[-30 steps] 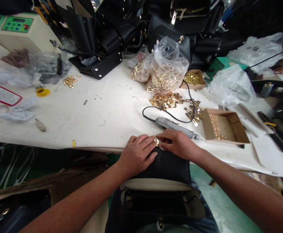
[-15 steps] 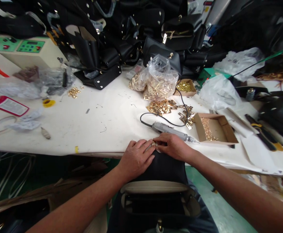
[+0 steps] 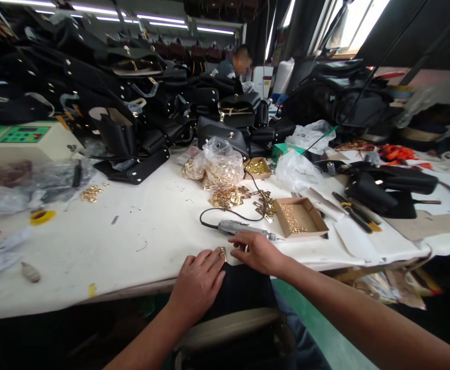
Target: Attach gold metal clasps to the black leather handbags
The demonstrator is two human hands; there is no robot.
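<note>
A black handbag lies across my lap, its flap (image 3: 244, 288) reaching up to the table edge. On the flap's end sits a small gold clasp plate (image 3: 223, 254). My left hand (image 3: 199, 281) is closed on it, fingertips pressing the plate; the thumb's grip is partly hidden. My right hand (image 3: 259, 253) hovers just right of the plate, its fingers loosely bent and apart, with nothing seen in them. Right behind it a grey electric screwdriver (image 3: 244, 227) rests on the table, bit pointing right.
Behind the screwdriver lie loose gold plates (image 3: 228, 197) and a plastic bag of gold parts (image 3: 222, 167). A cardboard box of small screws (image 3: 317, 218) stands right, beside black-and-yellow pliers (image 3: 354, 211). Black handbags (image 3: 132, 133) pile up behind. A person (image 3: 228, 67) is farther back.
My right hand has drawn off the gold plate, leaving a gap, while the left stays on it. The view has tilted up and turned right, showing the room beyond.
</note>
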